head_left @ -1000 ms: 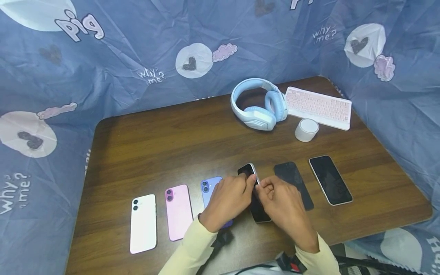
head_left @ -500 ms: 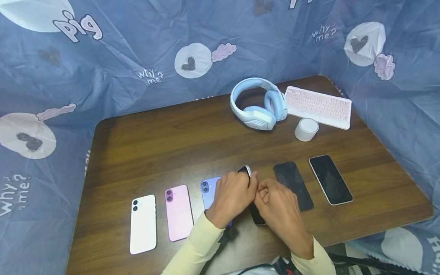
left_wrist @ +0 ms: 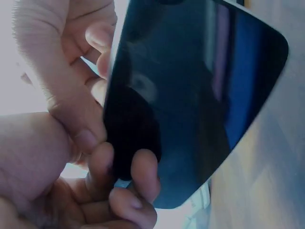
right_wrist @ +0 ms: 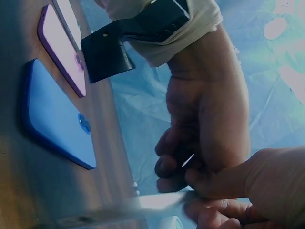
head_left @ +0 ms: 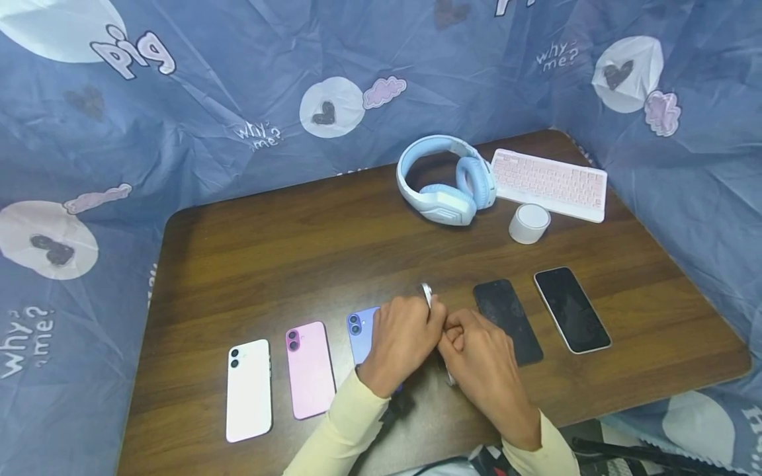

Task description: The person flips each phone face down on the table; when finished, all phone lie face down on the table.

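Observation:
Both hands are at a smartphone (head_left: 427, 293) with a black screen and silver edge, now turned up on its side. From the head view only slivers of its edge show; the hands hide the rest. My left hand (head_left: 401, 337) grips it with curled fingers, and my right hand (head_left: 479, 344) pinches its long edge, fingertips close to the left ones. In the left wrist view the phone's dark screen (left_wrist: 186, 95) faces the camera, with fingertips (left_wrist: 145, 171) over its edge. The right wrist view shows the phone's thin edge (right_wrist: 157, 201), blurred.
Left of the hands lie a blue phone (head_left: 360, 334), a pink phone (head_left: 311, 370) and a white phone (head_left: 249, 390), backs up. To the right are a dark phone (head_left: 508, 317) and a silver-edged phone (head_left: 571, 311). Headphones (head_left: 446, 205), a white cylinder (head_left: 529, 225) and a keyboard (head_left: 550, 185) stand behind.
The phone between the hands has tilted up from lying screen up, so its screen has dropped out of the head view. Both hands have drawn closer together around it.

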`<state>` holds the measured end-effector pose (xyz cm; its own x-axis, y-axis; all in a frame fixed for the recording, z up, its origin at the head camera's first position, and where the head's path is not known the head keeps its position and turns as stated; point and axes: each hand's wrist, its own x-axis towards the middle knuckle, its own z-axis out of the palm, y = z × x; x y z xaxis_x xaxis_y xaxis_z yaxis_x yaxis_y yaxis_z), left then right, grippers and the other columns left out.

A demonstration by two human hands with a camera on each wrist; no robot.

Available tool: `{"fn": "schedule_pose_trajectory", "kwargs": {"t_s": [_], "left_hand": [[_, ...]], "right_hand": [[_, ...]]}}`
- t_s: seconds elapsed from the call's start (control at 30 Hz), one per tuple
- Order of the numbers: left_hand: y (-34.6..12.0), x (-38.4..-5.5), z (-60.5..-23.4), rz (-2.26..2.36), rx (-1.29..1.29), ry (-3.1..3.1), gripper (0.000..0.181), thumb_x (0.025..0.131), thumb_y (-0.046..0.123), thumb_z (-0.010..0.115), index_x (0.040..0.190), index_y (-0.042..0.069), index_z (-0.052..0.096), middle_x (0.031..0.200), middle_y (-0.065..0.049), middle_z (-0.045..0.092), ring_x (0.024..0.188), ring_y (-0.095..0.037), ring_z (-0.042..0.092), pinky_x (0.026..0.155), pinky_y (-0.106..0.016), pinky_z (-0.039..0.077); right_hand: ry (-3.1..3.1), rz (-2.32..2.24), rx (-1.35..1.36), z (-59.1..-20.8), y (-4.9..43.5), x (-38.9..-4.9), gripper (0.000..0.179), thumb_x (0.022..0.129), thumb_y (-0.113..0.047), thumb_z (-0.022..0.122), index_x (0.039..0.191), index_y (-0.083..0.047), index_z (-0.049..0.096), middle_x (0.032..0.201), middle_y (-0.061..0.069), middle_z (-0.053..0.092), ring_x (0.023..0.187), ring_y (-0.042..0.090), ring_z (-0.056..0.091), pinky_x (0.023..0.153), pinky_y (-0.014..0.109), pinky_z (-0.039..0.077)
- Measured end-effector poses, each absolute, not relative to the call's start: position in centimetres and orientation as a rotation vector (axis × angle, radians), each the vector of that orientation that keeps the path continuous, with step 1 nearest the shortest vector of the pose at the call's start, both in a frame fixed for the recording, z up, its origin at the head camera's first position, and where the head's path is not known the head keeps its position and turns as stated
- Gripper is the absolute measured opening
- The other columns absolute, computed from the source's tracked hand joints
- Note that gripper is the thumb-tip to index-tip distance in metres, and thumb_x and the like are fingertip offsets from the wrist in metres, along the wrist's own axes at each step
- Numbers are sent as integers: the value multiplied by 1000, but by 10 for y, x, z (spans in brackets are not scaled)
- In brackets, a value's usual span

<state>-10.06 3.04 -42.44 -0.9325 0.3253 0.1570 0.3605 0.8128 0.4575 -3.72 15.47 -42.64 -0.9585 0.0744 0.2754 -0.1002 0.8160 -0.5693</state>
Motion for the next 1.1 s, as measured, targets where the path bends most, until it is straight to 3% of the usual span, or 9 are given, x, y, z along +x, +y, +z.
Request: {"fn": "schedule_pose_trajectory", "kwargs": {"t_s": [0.27, 0.53, 0.87, 1.0, 1.1], "left_hand": [[31, -102, -421, -844, -571, -2840, 49, 92, 24, 56, 47, 24, 36, 48, 11, 30, 44, -13, 38, 40, -32, 33], [31, -98, -417, -907, -620, -2820, 45, 91, 22, 58, 48, 25, 46, 44, 16, 42, 41, -8, 44, 41, -27, 33], [27, -92, -401, -1017, -684, -2787, 46, 93, 20, 58, 51, 22, 38, 49, 14, 26, 44, -5, 29, 39, -26, 27], [25, -92, -397, -1095, -684, -2797, 46, 94, 20, 58, 51, 22, 40, 49, 15, 28, 43, -3, 28, 39, -25, 27], [24, -94, -397, -1144, -663, -2813, 46, 95, 21, 57, 52, 22, 40, 49, 15, 28, 42, -2, 29, 38, -25, 27]], "right_hand": [[-2666, 896, 39, -423, 160, -39, 3, 88, -6, 71, 85, -5, 71, 72, -1, 60, 60, 10, 50, 56, 31, 45], [-2639, 957, -44, -427, 176, -45, 11, 95, -13, 67, 98, -5, 73, 82, 2, 63, 68, 14, 55, 62, 36, 45], [-2890, 1238, -6, -447, 196, -61, 30, 106, -27, 51, 125, -10, 68, 100, 2, 71, 84, 18, 61, 75, 45, 49], [-2926, 1334, 44, -453, 197, -64, 22, 106, -23, 51, 105, -14, 71, 81, -3, 64, 74, 15, 58, 67, 40, 48], [-2954, 1364, 76, -453, 197, -65, 21, 105, -21, 53, 92, -15, 68, 71, -6, 53, 65, 13, 50, 60, 33, 40]]}}
